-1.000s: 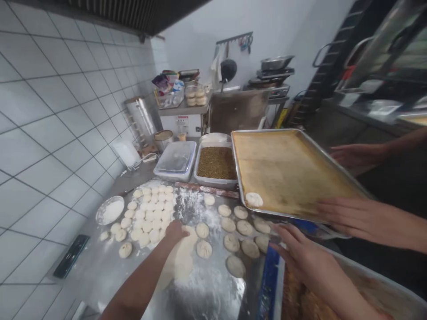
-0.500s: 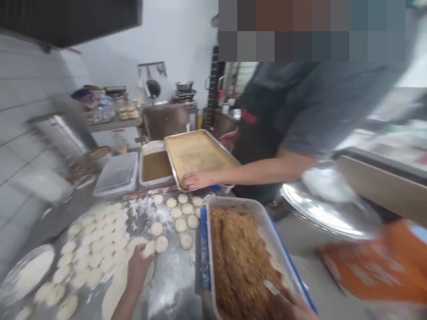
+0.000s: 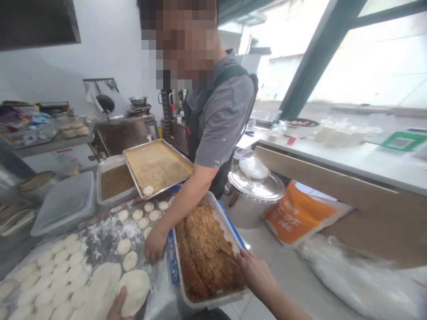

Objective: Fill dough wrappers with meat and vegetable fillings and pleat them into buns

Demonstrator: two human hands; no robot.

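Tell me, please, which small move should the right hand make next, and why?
Probably the right hand should scoop a little brown filling and bring it to the dough round. That hand grips a thin tool reaching over the filling, while the left hand holds the round, whose visible face is bare.

**Head-worn camera: forward and downward view, close range**

The single view looks from the wearer's head, forward and steeply down onto a grey metal worktop [image 3: 162, 289]. The bare left hand [image 3: 117, 306] enters at the bottom edge, the bare right hand [image 3: 253, 269] at lower right, both near. A rectangular clear plastic tub of brown filling [image 3: 208, 305] lies close, below centre. A tan-lined silver metal tray [image 3: 160, 164] sits farther off. A grey-sleeved co-worker [image 3: 223, 120] stands at middle range; a plain white wall [image 3: 113, 40] closes the upper left.
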